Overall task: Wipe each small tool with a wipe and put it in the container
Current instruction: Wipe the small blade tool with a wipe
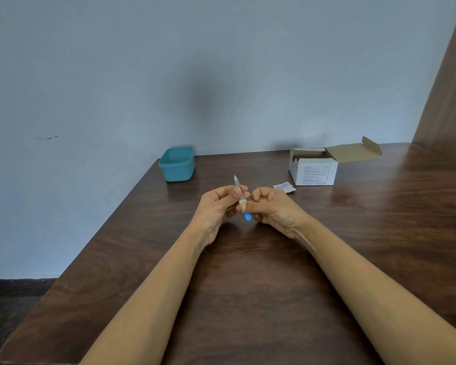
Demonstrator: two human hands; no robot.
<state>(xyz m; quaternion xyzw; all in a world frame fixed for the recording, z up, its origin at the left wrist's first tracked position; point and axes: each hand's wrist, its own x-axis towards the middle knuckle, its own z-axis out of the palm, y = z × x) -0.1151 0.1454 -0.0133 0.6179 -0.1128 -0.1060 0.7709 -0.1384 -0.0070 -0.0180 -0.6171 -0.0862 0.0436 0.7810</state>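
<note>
Above the middle of the dark wooden table both hands meet on a small metal nail file with a blue handle end. My left hand pinches the file's blade, point up. My right hand pinches a small white wipe wrapped round the file's lower part. A teal plastic container, open, stands at the table's far left corner. Whether anything lies inside it is hidden.
An open white cardboard box with its flap folded back stands at the far right. A torn white wipe packet lies just in front of it. A blue-grey wall runs behind the table; the table's left edge drops to the floor.
</note>
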